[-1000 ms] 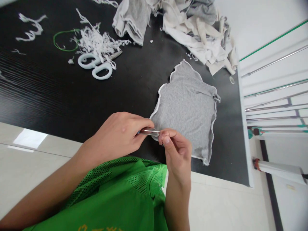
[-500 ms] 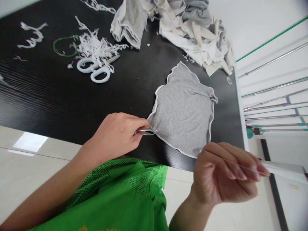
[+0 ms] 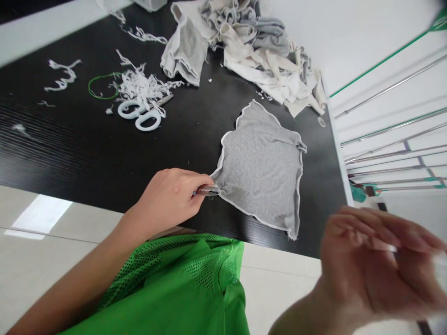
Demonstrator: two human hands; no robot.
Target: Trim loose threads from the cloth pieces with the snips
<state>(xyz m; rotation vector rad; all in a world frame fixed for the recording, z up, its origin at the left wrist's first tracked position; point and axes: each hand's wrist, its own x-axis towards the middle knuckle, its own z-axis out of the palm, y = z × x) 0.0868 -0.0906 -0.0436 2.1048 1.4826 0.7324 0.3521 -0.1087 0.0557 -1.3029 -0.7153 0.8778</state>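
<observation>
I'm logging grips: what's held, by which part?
Left hand pinches gray cloth by its near-left corner, metal tool by its hidden end; right hand too blurred to tell.

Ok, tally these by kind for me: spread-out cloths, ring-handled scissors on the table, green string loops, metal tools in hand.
Spread-out grey cloth: 1
Pale-handled scissors: 1
Green string loop: 1
Metal tool in left hand, type mostly hidden: 1
Total: 4

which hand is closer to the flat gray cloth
Left: the left hand is at the near left corner of the cloth; the right hand is off to the right, apart from it.
</observation>
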